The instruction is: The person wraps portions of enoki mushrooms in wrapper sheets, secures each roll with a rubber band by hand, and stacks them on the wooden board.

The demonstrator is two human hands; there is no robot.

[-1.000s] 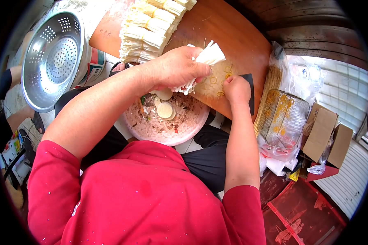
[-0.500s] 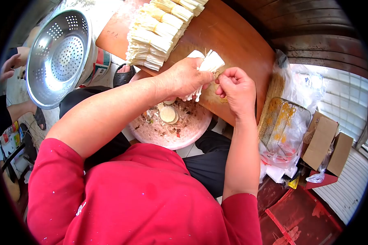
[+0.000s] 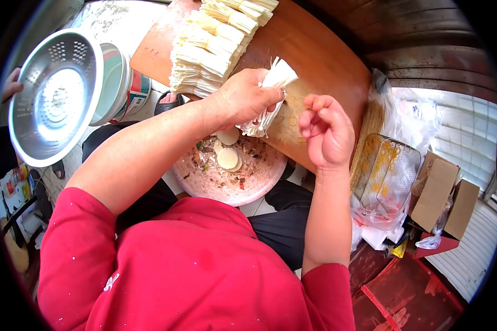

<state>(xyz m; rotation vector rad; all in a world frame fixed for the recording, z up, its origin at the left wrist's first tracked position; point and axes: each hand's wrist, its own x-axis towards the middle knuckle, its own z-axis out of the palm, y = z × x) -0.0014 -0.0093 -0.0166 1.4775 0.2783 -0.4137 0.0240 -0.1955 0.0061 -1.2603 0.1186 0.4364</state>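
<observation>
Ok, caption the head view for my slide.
Left hand gripping a pale bundle, right hand apart from it, stacked bundles beyond.

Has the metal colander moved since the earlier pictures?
Yes: the colander has moved toward picture left against the bucket, whose open top now shows.

LIGHT: bright, daylight-like | GLARE: you get a white hotspot in the colander (image 3: 55, 102), off the left corner of the table (image 3: 326, 69); floor (image 3: 109, 25) past that corner bleached | HIGHLIGHTS: your pale bundle (image 3: 279, 74) nearly blown out | DIM: wall (image 3: 419, 33) beyond the table's far right edge | LENS: strong fisheye bowing, black rounded borders at both sides
</observation>
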